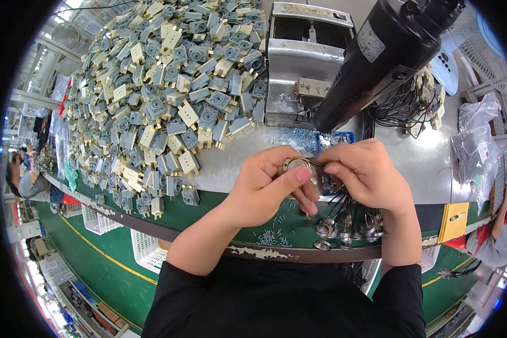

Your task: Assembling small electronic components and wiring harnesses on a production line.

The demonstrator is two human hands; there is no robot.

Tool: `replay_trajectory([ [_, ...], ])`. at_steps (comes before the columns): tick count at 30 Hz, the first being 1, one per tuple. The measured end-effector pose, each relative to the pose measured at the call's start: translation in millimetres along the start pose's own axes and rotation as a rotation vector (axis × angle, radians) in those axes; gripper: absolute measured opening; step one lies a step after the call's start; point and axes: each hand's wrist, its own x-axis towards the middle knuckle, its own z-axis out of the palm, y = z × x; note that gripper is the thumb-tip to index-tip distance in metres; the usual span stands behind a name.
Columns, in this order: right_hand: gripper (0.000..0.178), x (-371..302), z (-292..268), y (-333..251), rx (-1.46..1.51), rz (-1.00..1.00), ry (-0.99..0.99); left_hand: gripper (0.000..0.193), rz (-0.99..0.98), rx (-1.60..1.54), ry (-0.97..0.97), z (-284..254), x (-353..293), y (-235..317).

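Note:
In front of my chest both hands meet over the bench. My left hand is closed round a small round part with a metal rim, its thumb lying across the top. Beside it, my right hand has thumb and forefinger pinched on a thin dark wire next to that part. Below the right hand lie several round metal pieces with black wires. Partly hidden behind the hands is a blue tray with small parts. Loose screws are scattered on the green mat nearest me.
A large heap of grey and cream plug housings fills the left. A metal fixture and a thick black cylindrical tool stand ahead. Black cables lie behind, a yellow pad at right. Other people sit at both sides.

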Motion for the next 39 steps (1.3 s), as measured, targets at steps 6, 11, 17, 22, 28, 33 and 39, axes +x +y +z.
replay_trajectory([
  [6,0.030,3,6,1,0.052,-0.130,0.113,0.021,-0.021,-0.106,-0.042,-1,1,10],
  [11,0.028,1,7,-9,0.207,-0.039,0.100,0.016,0.029,-0.083,0.062,12,3,2],
  [17,0.025,-5,1,-7,0.310,0.172,-0.006,0.014,0.055,0.273,-0.073,2,2,19],
  [22,0.026,-5,0,-12,0.259,0.140,-0.007,0.017,-0.041,-0.078,-0.109,1,1,10],
  [28,0.031,-9,-13,-18,-0.149,0.185,-0.021,0.025,0.410,1.142,0.335,-11,-11,49],
  [33,0.028,-14,-20,10,-0.458,0.132,-0.061,0.043,0.245,1.783,0.831,-55,-17,62],
  [39,0.015,-12,7,24,-0.606,0.161,-0.060,0.039,0.136,1.816,0.810,-84,-24,52],
])
